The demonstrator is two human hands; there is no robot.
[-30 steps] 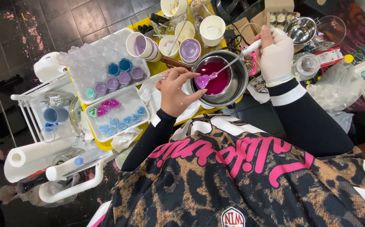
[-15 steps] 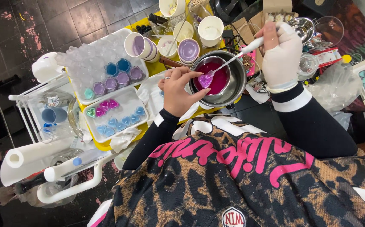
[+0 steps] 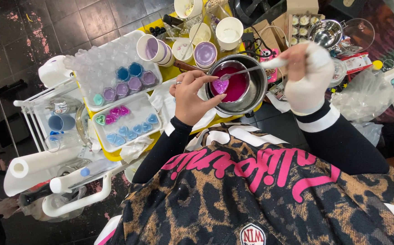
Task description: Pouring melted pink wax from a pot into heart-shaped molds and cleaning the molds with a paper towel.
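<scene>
While the left hand (image 3: 191, 97) pinches a small heart-shaped mould (image 3: 219, 85) over the steel bowl (image 3: 257, 86) of magenta liquid, the right hand (image 3: 309, 77), wrapped in white, grips a white-handled spoon (image 3: 251, 69) whose tip rests at the mould. The bowl sits at the near edge of the yellow counter (image 3: 177, 71). At the counter's left end, two white trays (image 3: 139, 111) hold blue, purple and pink hearts; paper cups (image 3: 204, 54) stand just beyond the bowl.

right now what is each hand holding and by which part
Left hand pinches a small heart mould by its edge; gloved right hand grips a spoon by its handle end.
</scene>
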